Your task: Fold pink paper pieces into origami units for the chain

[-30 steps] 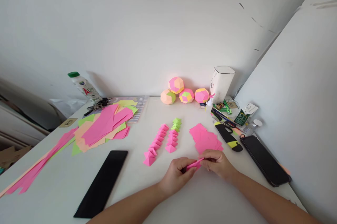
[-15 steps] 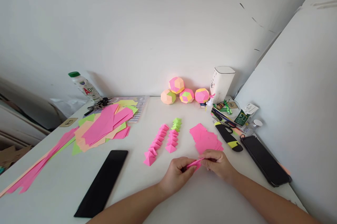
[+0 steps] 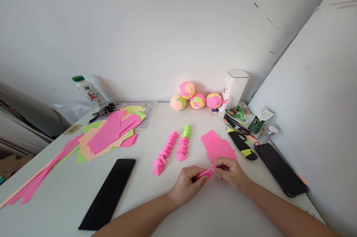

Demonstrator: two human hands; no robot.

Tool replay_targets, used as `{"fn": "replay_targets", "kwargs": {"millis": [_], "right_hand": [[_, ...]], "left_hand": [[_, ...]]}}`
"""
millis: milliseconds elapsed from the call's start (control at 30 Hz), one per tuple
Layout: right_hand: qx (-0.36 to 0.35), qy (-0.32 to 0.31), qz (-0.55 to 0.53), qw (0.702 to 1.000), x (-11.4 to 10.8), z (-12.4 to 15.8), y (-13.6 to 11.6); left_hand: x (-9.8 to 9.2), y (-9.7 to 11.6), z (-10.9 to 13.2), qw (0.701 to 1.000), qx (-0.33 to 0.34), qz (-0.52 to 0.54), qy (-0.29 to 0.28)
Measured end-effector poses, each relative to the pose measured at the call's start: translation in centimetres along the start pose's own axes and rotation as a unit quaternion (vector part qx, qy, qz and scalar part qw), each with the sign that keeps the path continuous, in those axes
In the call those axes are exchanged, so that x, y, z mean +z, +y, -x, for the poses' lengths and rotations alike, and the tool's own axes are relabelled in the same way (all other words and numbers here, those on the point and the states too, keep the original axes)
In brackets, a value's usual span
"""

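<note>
Our left hand [image 3: 182,188] and right hand [image 3: 232,173] pinch a folded pink paper [image 3: 206,173] by opposite ends between our fingertips. Loose pink sheets [image 3: 219,147] lie just beyond our right fingers; folded pink pieces [image 3: 167,147] line up beyond our left. Toward us from the fingers, tabletop [image 3: 213,207] gives room between our forearms.

The left hand [image 3: 185,187] and the right hand [image 3: 231,172] grip opposite ends of a folded pink paper [image 3: 205,173] over the counter [image 3: 156,207]. Beyond them lie 2 rows of small folded pieces [image 3: 166,148], with loose pink sheets [image 3: 219,146] near the right hand. By the wall [image 3: 139,36] sit 4 paper balls [image 3: 198,101], 1 above the rest.
</note>
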State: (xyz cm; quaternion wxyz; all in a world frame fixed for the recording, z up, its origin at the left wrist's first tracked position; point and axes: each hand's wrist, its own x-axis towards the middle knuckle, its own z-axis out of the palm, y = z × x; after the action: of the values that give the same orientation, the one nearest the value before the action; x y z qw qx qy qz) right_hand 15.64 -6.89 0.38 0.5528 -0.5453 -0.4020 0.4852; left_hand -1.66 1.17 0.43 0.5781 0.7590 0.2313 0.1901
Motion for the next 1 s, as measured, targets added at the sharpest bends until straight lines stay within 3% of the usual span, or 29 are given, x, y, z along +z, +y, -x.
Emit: {"fn": "replay_targets", "kwargs": {"millis": [1000], "right_hand": [[0.038, 0.007, -0.016, 0.999, -0.09, -0.17, -0.32]], "left_hand": [[-0.18, -0.34, -0.08, 1.0, 0.003, 0.0, -0.002]]}}
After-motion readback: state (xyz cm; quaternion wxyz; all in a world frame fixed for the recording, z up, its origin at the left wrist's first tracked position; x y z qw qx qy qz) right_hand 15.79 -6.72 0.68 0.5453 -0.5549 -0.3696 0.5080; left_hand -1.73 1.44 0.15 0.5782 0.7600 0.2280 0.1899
